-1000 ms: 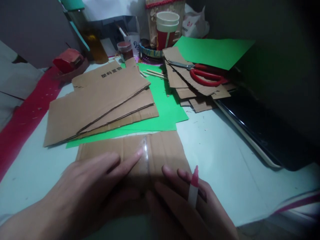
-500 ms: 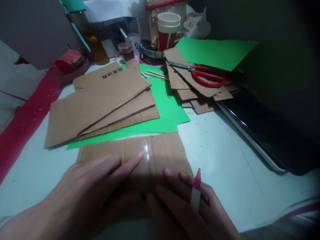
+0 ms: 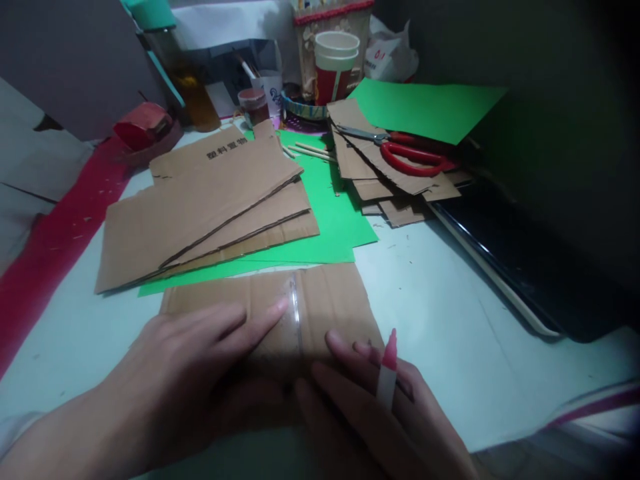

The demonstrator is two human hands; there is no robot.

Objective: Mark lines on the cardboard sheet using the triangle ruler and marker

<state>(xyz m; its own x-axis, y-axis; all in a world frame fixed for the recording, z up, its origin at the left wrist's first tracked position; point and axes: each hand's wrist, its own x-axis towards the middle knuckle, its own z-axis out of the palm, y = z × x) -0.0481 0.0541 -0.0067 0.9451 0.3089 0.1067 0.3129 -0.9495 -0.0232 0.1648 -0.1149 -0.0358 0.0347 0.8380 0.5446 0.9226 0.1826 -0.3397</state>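
Where cardboard lies, pale tabletop [image 3: 440, 300].

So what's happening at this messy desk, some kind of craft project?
A person is working on a flat brown cardboard piece lying on the pale table. The left hand presses a clear plastic ruler down on it, while the right hand rests beside the ruler with a pink-tipped marker between its fingers. More stacked cardboard sheets, green paper and red-handled scissors lie behind.
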